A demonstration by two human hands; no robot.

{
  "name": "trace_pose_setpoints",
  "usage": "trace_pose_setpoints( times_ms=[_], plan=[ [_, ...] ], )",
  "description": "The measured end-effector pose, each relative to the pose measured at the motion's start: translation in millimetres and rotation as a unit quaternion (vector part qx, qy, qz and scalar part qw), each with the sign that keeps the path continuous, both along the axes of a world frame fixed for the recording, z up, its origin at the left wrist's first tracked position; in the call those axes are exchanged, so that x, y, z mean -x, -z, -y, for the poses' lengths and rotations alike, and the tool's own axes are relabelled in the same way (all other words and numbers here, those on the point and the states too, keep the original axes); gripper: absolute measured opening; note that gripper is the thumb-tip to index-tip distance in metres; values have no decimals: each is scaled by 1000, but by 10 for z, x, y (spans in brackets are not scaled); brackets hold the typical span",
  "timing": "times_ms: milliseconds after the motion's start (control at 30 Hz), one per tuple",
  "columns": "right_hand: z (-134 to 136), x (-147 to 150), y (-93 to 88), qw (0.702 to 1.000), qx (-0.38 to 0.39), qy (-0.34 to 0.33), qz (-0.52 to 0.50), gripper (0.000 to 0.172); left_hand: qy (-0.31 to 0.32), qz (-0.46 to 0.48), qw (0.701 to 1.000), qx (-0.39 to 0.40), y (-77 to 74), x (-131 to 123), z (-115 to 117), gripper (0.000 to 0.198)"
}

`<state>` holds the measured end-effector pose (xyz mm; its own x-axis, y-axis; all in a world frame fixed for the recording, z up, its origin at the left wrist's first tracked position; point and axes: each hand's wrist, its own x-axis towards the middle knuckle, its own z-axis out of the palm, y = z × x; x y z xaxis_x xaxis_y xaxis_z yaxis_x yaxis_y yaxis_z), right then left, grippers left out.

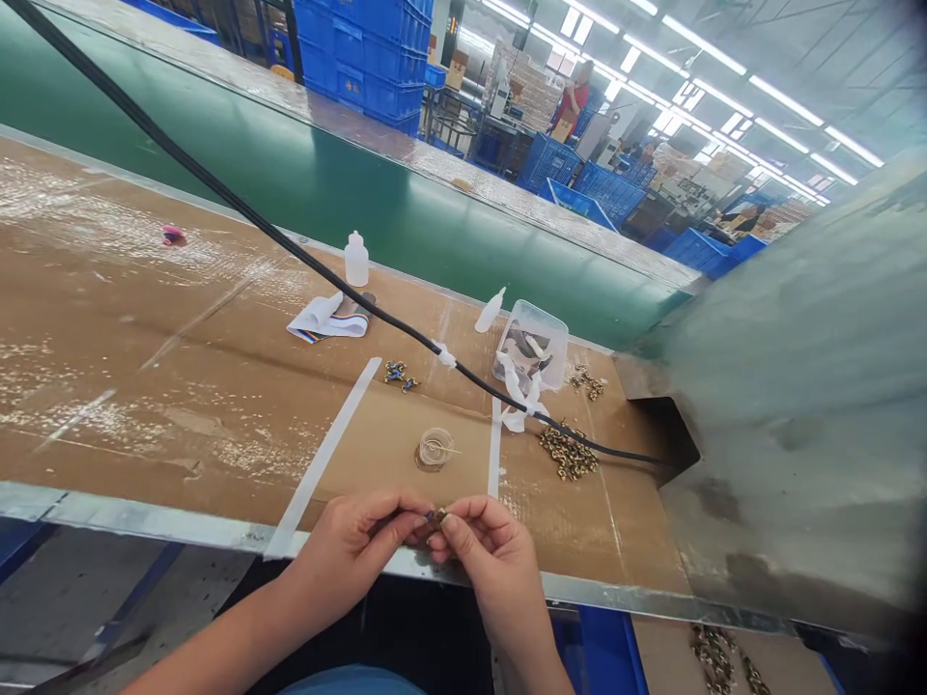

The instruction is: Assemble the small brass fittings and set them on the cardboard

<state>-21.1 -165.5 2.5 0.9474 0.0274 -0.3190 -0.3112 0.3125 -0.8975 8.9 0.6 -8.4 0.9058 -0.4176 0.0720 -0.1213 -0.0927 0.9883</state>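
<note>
My left hand (362, 545) and my right hand (492, 550) meet at the near edge of the cardboard-covered bench (145, 386). Both pinch a small brownish metal part (435, 517) between their fingertips. Just beyond them a small clear round cup (435, 448) stands on the cardboard. A pile of similar small metal parts (569, 452) lies to the right of the cup. A smaller cluster of bluish parts (400, 375) lies further back.
A black cable (290, 246) crosses the bench diagonally, with white tape (522, 396) on it. A clear plastic tub (530, 344), two small white bottles (355, 259), a folded ribbon (329, 319) and a green conveyor belt (362, 193) lie behind. Blue crates (377, 53) and people stand far off.
</note>
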Motion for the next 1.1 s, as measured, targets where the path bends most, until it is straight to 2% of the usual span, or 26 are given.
trace_pose_setpoints(
  times_ms=[167, 500, 700, 900, 1100],
  plan=[
    [-8, 7, -22, 1000, 20, 2, 16, 23, 1, 5, 1000, -23, -5, -5, 1, 14],
    [-49, 40, -22, 998, 67, 10, 15, 29, -26, 76, 995, -65, 25, 2, -11, 12],
    [-77, 78, -10, 997, 75, 25, -3, 30, -66, 193, 974, -103, 168, 92, -18, 14],
    [-24, 100, -37, 994, 105, 12, -20, 31, -35, 291, 947, -132, 256, 169, -39, 28],
    [-18, 121, -18, 992, 127, 17, -11, 31, -19, 297, 944, -142, 238, 176, -30, 30]
  ],
)
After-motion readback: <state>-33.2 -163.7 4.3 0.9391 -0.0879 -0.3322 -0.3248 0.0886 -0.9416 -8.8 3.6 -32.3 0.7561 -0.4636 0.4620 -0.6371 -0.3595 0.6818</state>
